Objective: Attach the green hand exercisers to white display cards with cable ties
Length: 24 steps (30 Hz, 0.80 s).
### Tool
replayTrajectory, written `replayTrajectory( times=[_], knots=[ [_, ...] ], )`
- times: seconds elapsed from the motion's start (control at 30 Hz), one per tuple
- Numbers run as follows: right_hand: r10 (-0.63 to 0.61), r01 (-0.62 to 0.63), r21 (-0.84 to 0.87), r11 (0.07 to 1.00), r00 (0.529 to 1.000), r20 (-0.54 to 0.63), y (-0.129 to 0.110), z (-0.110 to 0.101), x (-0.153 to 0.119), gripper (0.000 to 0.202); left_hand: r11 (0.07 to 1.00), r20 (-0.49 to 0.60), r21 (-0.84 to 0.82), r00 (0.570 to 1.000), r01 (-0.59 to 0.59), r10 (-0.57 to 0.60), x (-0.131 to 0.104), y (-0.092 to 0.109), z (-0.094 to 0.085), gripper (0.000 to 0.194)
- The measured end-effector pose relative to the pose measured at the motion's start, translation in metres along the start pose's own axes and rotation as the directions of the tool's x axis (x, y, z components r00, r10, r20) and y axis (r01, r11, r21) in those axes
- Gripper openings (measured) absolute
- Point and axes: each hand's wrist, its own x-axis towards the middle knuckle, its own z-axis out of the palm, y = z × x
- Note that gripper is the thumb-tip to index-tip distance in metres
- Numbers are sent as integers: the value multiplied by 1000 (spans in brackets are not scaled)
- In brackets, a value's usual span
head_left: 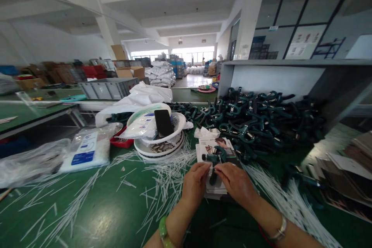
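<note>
Both hands, left hand (195, 181) and right hand (236, 183), close their fingers on a teal hand gripper (215, 159) lying on printed cards (213, 148), just before the gripper pile (261, 118).

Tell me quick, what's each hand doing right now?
Left hand: grip closed on the hand gripper lying on the card stack.
Right hand: pinching the same hand gripper.

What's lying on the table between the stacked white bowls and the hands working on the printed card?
In the head view, loose white plastic ties lie scattered over the green table between the stacked white bowls and the left hand; nothing else shows there.
</note>
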Motion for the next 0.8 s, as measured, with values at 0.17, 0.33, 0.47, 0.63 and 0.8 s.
replayTrajectory(
  times=[0.17,0.33,0.47,0.63,0.8],
  knots=[
    [169,-149,189,971,981,-94,3,2,-3,27,915,135,394,990,-92,42,5,13,-5,36],
    [180,-159,238,958,981,-73,3,1,-4,31,887,137,446,989,-119,64,6,13,-3,35],
    [193,-181,252,951,981,-25,3,-1,-3,31,877,140,460,987,-140,84,6,13,-2,34],
    [200,-224,288,931,973,111,4,-9,5,33,911,150,389,985,-136,83,7,12,-3,32],
    [165,-270,388,881,945,283,8,-21,21,35,982,114,110,984,-151,139,9,7,-1,27]
  ],
)
